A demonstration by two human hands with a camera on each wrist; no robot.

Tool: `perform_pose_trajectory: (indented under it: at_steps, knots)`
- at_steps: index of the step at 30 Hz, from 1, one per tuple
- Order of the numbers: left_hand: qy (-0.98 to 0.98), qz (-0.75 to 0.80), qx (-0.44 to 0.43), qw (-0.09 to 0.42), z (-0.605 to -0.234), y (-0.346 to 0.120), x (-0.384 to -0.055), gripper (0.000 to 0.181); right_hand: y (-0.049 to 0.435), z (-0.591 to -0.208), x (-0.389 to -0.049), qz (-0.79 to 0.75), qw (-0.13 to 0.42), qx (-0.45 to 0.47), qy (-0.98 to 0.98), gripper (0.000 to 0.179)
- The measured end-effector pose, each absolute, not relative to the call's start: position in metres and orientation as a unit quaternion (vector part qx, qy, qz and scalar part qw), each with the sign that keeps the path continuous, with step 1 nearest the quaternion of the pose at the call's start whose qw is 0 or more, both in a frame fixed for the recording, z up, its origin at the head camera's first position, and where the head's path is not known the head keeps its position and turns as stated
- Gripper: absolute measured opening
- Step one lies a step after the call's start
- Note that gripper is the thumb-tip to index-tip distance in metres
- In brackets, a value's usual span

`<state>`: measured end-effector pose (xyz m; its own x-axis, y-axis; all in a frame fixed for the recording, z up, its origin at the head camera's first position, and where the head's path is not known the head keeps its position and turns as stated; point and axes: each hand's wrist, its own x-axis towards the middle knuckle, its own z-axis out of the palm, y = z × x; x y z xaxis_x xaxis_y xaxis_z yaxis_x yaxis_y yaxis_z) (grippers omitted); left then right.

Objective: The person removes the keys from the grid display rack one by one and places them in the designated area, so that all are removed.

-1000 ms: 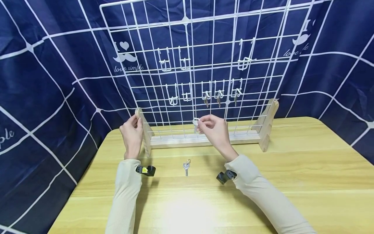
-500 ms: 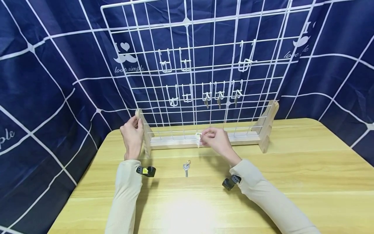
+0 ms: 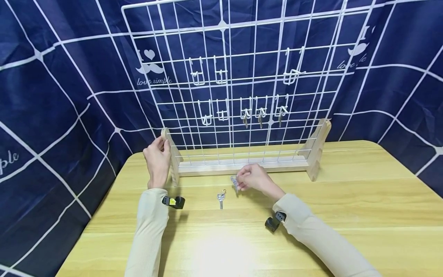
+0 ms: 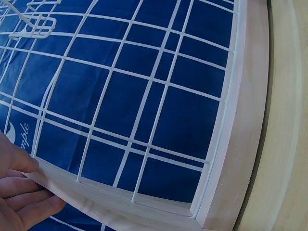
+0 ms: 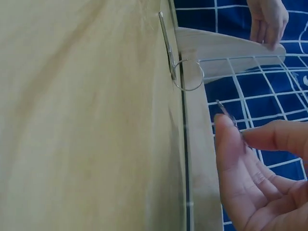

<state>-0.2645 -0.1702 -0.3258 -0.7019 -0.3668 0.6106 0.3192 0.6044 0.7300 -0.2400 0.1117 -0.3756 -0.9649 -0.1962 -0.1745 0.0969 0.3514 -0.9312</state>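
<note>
My left hand (image 3: 157,161) grips the top of the wooden side support (image 3: 169,137) of a white wire grid rack; in the left wrist view, thumb and fingers (image 4: 36,202) hold that wood from both sides. Between thumb and fingertips of my right hand (image 3: 254,180) is a small silver key (image 3: 235,184), held just above the table in front of the rack's base. In the right wrist view this key (image 5: 226,111) is seen partly, the rest covered by the fingers. A second key (image 3: 221,200) with a ring lies on the table to its left.
The wire grid (image 3: 254,54) stands upright in a wooden base (image 3: 221,169). Several white hooks (image 3: 206,118) hang on it in two rows. Keys (image 3: 261,120) hang from three lower hooks at the right. Dark blue checked cloth (image 3: 52,154) surrounds the table (image 3: 346,215).
My right hand has come down and toward me from in front of the lower grid, bringing the key close to the table. The left hand stays on the side support.
</note>
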Motion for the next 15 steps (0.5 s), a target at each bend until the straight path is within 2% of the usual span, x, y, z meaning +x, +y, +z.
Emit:
perform_pose_trajectory:
  at_steps: [6, 15]
  knots:
    - [-0.810, -0.441, 0.018, 0.387, -0.326, -0.169, -0.266, 0.024, 0.114, -0.382, -0.242, -0.575, 0.178, -0.033, 0.798, 0.013]
    - [-0.809, -0.446, 0.019, 0.384, -0.327, -0.170, -0.268, 0.025, 0.120, -0.389, -0.245, -0.583, 0.222, -0.009, 0.782, 0.015]
